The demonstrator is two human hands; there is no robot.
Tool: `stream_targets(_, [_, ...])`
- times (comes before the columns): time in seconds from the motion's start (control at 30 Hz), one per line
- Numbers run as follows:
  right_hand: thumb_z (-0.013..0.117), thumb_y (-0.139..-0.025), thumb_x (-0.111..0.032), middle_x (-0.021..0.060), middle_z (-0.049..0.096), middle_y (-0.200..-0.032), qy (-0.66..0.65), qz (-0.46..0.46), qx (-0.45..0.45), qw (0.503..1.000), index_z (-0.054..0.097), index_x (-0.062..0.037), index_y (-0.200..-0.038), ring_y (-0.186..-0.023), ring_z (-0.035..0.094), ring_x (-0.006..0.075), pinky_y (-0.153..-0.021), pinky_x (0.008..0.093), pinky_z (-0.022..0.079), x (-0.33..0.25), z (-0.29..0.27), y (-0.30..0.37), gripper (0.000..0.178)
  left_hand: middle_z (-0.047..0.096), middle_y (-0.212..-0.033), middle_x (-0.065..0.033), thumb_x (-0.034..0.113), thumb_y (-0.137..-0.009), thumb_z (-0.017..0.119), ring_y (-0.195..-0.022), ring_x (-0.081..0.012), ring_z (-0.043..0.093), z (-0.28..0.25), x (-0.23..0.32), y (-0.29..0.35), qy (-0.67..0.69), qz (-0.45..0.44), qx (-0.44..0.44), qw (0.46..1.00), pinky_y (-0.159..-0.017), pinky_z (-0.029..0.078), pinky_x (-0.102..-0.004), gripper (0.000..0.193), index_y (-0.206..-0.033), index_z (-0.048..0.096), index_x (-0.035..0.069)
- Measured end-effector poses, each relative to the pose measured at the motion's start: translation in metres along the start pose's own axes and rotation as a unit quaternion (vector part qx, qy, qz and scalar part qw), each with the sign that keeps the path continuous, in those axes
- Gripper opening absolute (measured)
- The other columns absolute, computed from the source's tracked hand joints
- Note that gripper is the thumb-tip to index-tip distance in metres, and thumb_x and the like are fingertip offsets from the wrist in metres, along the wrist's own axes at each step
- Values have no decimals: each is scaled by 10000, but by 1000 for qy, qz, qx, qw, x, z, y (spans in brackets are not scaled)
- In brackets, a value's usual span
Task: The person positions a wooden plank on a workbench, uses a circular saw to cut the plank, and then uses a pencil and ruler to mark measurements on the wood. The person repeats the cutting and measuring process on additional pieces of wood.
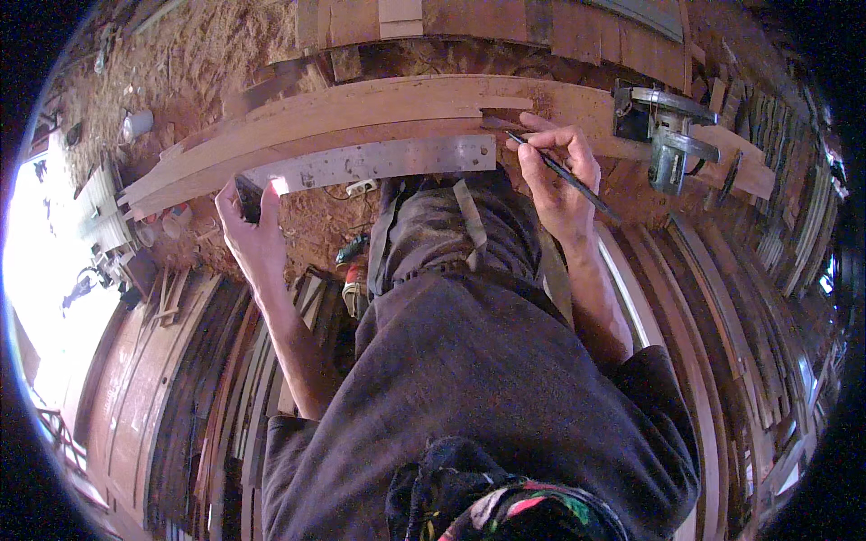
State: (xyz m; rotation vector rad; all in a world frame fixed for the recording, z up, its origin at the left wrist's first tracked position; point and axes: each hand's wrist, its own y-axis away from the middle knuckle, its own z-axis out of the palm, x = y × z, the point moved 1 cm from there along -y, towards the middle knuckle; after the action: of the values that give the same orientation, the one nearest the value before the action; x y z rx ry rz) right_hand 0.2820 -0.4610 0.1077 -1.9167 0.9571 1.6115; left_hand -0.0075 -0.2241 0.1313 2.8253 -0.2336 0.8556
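Note:
A long wooden board (388, 104) lies crosswise in front of me. Along its near edge runs the broad silver blade of what looks like a try square (406, 160). My left hand (255, 236) is closed around the dark block at the blade's left end, thumb by the metal. Between the thumb and fingers of my right hand (561, 176) is a slim dark pencil (588, 196), slanting down to the right. Its upper-left tip is near the board, beyond the blade's right end; I cannot tell whether it touches. A dark slot shows in the board there.
A circular saw (672, 135) rests at the board's right end. Stacked planks (180, 388) lie at the lower left, and more boards (713, 316) at the right. Sawdust (216, 54) covers the far-left ground. A white socket block (361, 187) lies below the blade, near a teal-and-orange tool (354, 266).

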Motion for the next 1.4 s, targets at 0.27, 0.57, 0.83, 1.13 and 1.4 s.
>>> stream_targets(0.27, [729,-903,-38,218,711,-1195,-5,-4,-6,1000,591,-8,-977,-923,763,231,-766,316,618,5,3,-1,160,664,-1198,-175,245,-930,771,-1105,-247,635,5,2,-5,21,2,-4,1000,-1013,471,-384,533,-1330,519,0])
stream_targets(0.57, [782,-855,-85,190,730,-1174,48,-11,7,999,614,-27,-930,-840,754,180,-724,317,605,10,7,0,193,663,-1190,-177,222,-931,760,-1098,-265,641,8,-14,-9,14,4,-1,1000,-1002,477,-408,501,-1320,523,13])
stream_targets(0.83, [699,-923,24,263,649,-1262,66,2,-20,998,576,16,-976,-958,745,213,-817,301,619,9,9,3,134,662,-1185,-178,191,-928,751,-1095,-275,645,7,-9,-8,3,7,-3,1000,-1003,479,-411,472,-1306,530,16])
stream_targets(1.13, [783,-828,-123,154,740,-1128,225,-114,-19,968,634,-56,-882,-999,738,321,-844,389,580,-3,8,1,172,659,-1183,-181,207,-921,759,-1092,-281,647,9,-18,-9,34,18,0,999,-998,477,-413,483,-1297,527,12])
stream_targets(1.4, [775,-855,-86,199,750,-1040,123,-97,39,987,591,-44,-908,-977,757,258,-816,370,595,10,13,5,196,666,-1188,-158,376,-880,811,-1087,-274,638,8,-11,-9,12,17,1,1000,-1011,469,-402,604,-1302,536,43])
